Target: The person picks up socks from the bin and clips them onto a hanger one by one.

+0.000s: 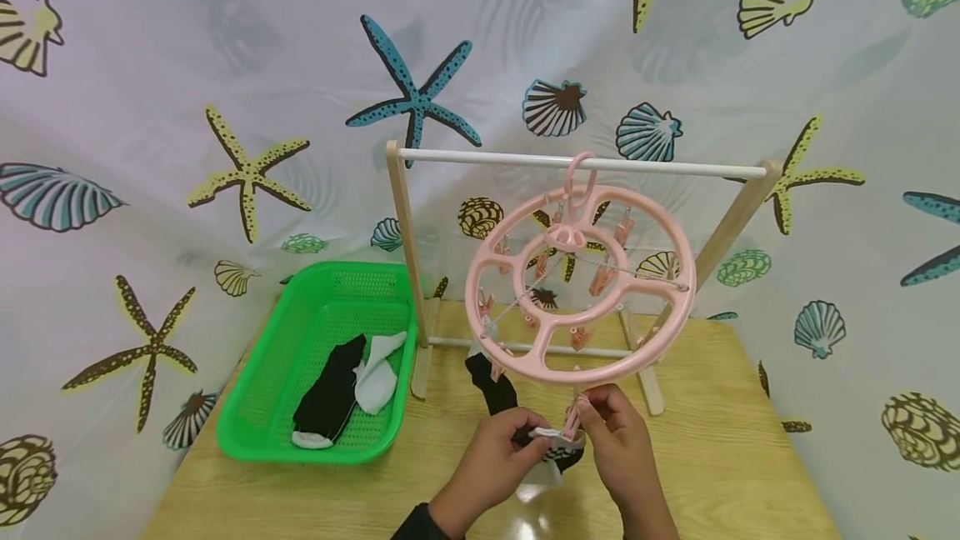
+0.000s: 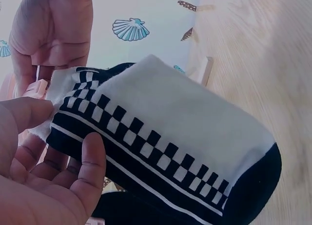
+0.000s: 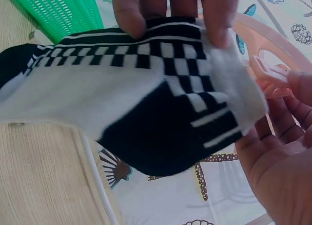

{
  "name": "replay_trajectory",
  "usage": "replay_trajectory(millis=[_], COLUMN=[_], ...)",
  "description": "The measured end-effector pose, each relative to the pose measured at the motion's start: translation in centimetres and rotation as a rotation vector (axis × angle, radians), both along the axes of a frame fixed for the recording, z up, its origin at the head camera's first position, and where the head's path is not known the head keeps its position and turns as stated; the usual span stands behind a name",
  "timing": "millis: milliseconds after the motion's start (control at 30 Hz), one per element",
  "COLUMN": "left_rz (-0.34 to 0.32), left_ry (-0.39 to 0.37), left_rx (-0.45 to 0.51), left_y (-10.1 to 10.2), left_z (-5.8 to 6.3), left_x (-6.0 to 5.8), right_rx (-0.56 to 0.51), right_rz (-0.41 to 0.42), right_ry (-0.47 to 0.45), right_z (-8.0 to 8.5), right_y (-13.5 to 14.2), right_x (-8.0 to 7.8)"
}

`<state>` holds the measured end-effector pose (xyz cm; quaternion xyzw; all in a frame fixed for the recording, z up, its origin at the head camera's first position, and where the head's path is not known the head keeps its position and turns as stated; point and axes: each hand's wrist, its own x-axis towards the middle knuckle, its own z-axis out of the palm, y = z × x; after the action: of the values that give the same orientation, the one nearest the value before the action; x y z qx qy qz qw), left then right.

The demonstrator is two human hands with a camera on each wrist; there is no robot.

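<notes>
My left hand (image 1: 491, 461) grips a sock (image 2: 161, 118) by its cuff. It is white and black with a checkered stripe, and hangs toe-down below the hanger's front rim. With thumb and fingers, my right hand (image 1: 624, 444) pinches a pink clothespin (image 1: 572, 422) at the sock's cuff. In the right wrist view the pin (image 3: 270, 71) is beside the white cuff edge; whether its tips bite the cloth I cannot tell. Above both hands hangs the round pink hanger (image 1: 600, 374), tilted toward me. A dark sock (image 1: 497, 386) hangs near its left front.
A white rod (image 1: 480, 158) on wooden posts (image 1: 405, 240) carries the hanger. Several other pink clothespins (image 1: 602, 277) dangle from the rings. On the left of the wooden table (image 1: 720, 440) stands a green basket (image 1: 255, 373) with a black sock (image 1: 330, 394) and a white sock (image 1: 377, 377).
</notes>
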<state>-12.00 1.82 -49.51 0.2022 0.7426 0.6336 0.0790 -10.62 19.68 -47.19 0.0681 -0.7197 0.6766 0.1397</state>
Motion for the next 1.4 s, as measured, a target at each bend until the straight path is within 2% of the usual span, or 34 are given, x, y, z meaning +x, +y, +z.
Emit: replay_trajectory(millis=[233,433,567,900,1100,1167,1233,1300,1400], left_rz=[0.011,0.036,0.038,0.034,0.087,0.114,0.141,0.159,0.202], left_ry=[0.001,-0.07,-0.083,-0.064,-0.056,-0.02,0.07,0.22,0.515], left_rx=[0.034,0.081,0.085,0.122,0.079,0.049,0.008,-0.038,-0.113], left_y=[0.5,0.6,0.6,0.3,-0.1,-0.3,-0.6,-0.8,-1.1], left_z=[0.5,0.5,0.5,0.7,0.9,0.9,1.0,1.3,1.8], left_x=[-0.2,-0.2,-0.3,-0.6,-0.8,-0.9,-0.9,-1.0,-1.2], right_rx=[-0.024,-0.028,-0.045,-0.058,-0.083,-0.086,-0.088,-0.086,-0.097], right_rz=[0.016,0.039,0.039,0.03,0.029,0.02,0.008,-0.003,-0.004], right_ry=[0.036,0.023,0.024,-0.011,-0.038,-0.044,-0.052,-0.062,-0.067], right_z=[-0.1,-0.3,-0.4,-0.6,-0.5,-0.5,-0.6,-0.7,-0.7], right_y=[-0.1,-0.3,-0.4,-0.5,-0.5,-0.5,-0.5,-0.4,-0.4], right_x=[0.0,-0.2,-0.1,-0.1,-0.1,-0.1,-0.1,0.0,0.0])
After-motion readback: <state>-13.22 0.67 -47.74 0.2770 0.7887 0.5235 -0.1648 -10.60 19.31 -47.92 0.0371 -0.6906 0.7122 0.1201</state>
